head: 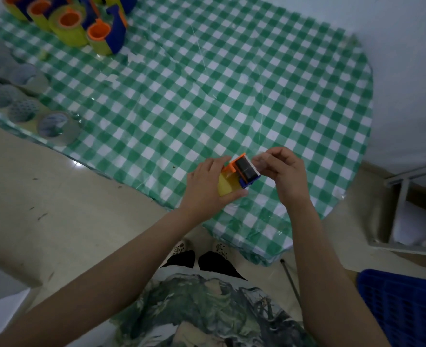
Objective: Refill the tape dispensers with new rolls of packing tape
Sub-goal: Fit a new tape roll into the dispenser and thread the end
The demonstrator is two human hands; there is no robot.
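Note:
An orange and blue tape dispenser (pixel 244 170) loaded with a yellowish tape roll (pixel 228 186) is held above the near edge of the table. My left hand (pixel 207 189) grips the roll and the dispenser body from the left. My right hand (pixel 282 171) pinches the clear tape end at the dispenser's toothed blade. Several clear packing tape rolls (pixel 56 126) lie along the table's left edge. Several loaded orange and blue dispensers (pixel 99 36) stand at the far left corner.
The table wears a green and white checked cloth (pixel 207 83). A blue plastic crate (pixel 402 304) sits on the floor at the lower right. A metal frame (pixel 407 211) stands to the right of the table.

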